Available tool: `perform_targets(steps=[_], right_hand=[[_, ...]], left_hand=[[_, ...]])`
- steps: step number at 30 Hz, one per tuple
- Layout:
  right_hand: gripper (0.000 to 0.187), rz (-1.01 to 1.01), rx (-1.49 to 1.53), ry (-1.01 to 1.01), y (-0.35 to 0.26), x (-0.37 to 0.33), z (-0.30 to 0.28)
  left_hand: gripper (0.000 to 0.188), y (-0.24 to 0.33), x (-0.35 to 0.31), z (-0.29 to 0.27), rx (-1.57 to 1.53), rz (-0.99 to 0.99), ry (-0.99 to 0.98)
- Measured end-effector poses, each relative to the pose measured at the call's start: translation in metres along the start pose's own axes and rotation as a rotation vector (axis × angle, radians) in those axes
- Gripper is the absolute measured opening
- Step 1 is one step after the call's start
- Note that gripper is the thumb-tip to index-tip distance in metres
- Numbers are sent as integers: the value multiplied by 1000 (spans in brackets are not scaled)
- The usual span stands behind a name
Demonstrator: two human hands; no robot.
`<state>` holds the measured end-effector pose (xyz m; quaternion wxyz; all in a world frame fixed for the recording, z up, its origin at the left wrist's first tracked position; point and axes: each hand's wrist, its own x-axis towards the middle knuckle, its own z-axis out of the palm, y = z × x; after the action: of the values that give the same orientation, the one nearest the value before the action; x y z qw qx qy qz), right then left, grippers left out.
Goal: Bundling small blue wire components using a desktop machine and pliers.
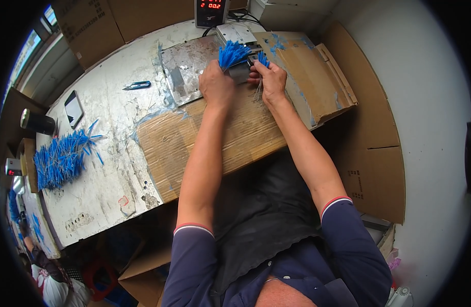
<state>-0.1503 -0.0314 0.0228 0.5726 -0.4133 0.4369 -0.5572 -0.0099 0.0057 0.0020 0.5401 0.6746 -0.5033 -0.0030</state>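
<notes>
My left hand point(216, 86) is closed around a thick bunch of thin blue-tipped strands point(233, 54), tips fanned out at the top. Close beside it, my right hand point(272, 82) pinches a smaller bunch of the same blue-tipped strands point(263, 58); pale thin ends hang below its fingers. Their exact kind I cannot make out. Both hands are over the far part of the bench, in front of a small metal machine point(236, 35). A metal plate point(187, 64) lies left of my left hand, and brown cardboard point(194, 138) covers the bench under my forearms.
On the white bench point(112, 153) lie a pile of blue-tipped strands point(61, 158), thread snips point(137, 85), a phone point(73, 108) and a black cylinder point(37, 122). A red digital display point(211, 13) stands behind. A cardboard box point(312, 77) is at right; another person point(51, 281) sits lower left.
</notes>
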Motion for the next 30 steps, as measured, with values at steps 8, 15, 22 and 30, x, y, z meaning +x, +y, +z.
perform_targets(steps=[8, 15, 22, 30], right_hand=[[13, -62, -125, 57, 4, -7, -8], [15, -34, -196, 17, -1, -13, -11], [12, 7, -132, -34, -2, -13, -14], [18, 23, -300, 32, -7, -3, 7]], left_hand=[[13, -1, 0, 1, 47, -6, -23], [13, -1, -2, 0, 125, 44, -89], [13, -3, -1, 4, 145, 29, -70], [11, -2, 1, 1, 1, -72, 75]])
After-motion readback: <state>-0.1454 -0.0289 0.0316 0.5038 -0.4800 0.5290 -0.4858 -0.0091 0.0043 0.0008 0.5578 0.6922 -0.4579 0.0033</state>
